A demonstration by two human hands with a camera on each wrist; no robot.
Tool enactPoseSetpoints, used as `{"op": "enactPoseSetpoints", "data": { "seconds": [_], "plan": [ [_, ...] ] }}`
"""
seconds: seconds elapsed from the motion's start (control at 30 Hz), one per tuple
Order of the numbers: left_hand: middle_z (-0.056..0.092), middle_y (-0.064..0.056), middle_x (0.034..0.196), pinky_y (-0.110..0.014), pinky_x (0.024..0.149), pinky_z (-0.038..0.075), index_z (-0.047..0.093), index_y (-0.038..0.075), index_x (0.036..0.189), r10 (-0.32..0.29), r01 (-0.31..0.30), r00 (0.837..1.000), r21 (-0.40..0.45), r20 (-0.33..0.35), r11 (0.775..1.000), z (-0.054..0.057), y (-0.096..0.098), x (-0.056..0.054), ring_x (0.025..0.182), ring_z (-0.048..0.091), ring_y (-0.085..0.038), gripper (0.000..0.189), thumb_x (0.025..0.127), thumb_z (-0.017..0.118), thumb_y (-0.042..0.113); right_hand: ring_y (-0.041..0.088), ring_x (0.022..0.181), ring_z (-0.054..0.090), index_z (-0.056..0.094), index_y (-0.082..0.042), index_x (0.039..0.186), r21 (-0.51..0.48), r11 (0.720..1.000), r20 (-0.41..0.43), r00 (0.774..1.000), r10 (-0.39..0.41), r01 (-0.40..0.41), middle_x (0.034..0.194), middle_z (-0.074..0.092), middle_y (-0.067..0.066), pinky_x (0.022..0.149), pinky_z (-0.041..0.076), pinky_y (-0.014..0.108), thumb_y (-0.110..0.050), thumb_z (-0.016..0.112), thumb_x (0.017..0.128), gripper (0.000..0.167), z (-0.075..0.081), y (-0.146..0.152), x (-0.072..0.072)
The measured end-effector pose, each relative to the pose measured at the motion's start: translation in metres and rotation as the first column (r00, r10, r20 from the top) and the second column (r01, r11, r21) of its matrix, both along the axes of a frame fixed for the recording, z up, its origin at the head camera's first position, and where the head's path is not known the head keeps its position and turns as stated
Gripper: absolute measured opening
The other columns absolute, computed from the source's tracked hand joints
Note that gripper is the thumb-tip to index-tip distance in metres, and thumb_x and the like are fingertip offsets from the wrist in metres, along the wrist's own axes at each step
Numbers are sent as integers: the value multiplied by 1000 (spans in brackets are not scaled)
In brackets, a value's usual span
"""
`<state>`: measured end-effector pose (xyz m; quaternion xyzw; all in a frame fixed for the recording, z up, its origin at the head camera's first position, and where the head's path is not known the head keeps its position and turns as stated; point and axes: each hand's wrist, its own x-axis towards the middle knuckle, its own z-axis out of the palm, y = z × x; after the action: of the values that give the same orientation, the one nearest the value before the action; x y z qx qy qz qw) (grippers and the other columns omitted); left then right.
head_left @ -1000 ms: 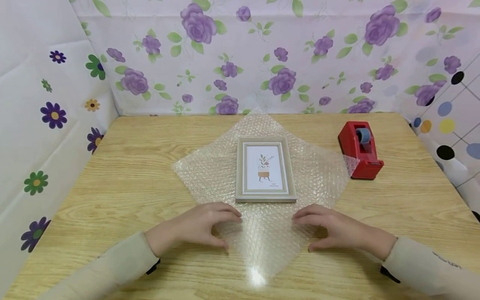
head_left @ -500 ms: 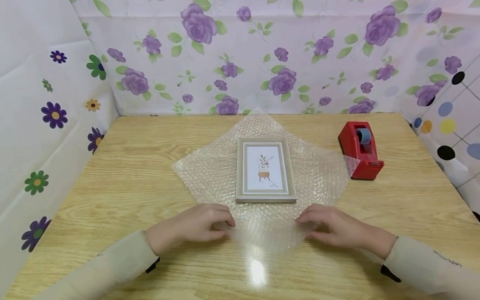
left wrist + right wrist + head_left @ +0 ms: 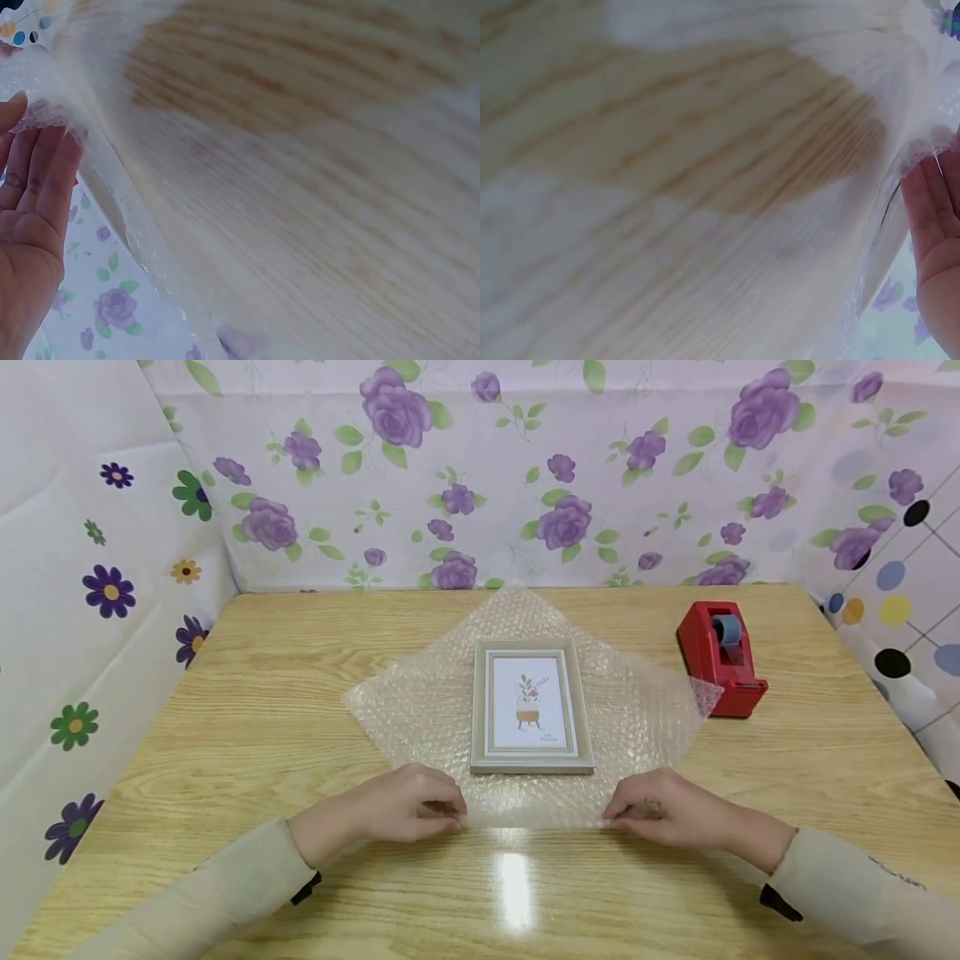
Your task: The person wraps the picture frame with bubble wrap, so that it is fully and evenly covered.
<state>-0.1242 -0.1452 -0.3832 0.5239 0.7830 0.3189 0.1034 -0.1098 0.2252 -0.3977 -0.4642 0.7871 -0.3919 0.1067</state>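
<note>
A picture frame lies face up on a sheet of bubble wrap, showing a print of a potted plant. My left hand pinches the wrap's near edge left of the frame's lower corner. On the other side, my right hand pinches the same edge between thumb and fingers. Between the two hands this edge runs straight, just in front of the frame. In the left wrist view, clear bubble wrap sits between thumb and fingers. In the right wrist view the wrap meets the fingertips, the thumb mostly out of view.
A red tape dispenser with a roll of tape stands at the right, the wrap's right corner overlapping its side. The wood-grain table ends at a flowered cloth behind. Patterned cloths also hang left and right.
Both hands have closed their fingers on the wrap. Its near corner, earlier pointing toward the front on the table, has come up, leaving a straight edge between the hands. The frame has shifted slightly nearer.
</note>
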Motion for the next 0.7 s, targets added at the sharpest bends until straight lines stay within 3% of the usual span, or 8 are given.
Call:
{"op": "enactPoseSetpoints", "data": {
  "seconds": [0.3, 0.47, 0.7],
  "plan": [
    [70, -5, 85, -11, 66, 54, 68, 3, 88, 14, -21, 991, 50, 132, 999, 8, -2, 3, 77, 66, -6, 4, 85, 65, 1, 4, 78, 64, 67, -11, 91, -78, 997, 70, 997, 19, -14, 84, 68, 0, 67, 58, 24, 5, 66, 84, 18, 7, -3, 0],
    [70, -4, 87, -15, 65, 56, 69, 6, 90, 45, -57, 978, 53, 205, 997, 11, -5, 2, 78, 65, -6, 6, 87, 64, 3, 3, 80, 62, 66, -14, 94, -57, 998, 92, 996, -4, 9, 84, 67, -2, 69, 57, 24, 4, 65, 85, 20, 15, -4, 0],
    [70, -9, 87, -18, 64, 57, 68, 2, 90, 77, -96, 974, 81, 215, 992, 18, -6, -2, 80, 66, -9, 5, 88, 64, 2, 3, 80, 62, 68, -11, 95, -18, 999, 71, 997, -32, 33, 87, 69, 1, 69, 57, 23, 6, 65, 83, 21, 32, -4, -7]
  ]
}}
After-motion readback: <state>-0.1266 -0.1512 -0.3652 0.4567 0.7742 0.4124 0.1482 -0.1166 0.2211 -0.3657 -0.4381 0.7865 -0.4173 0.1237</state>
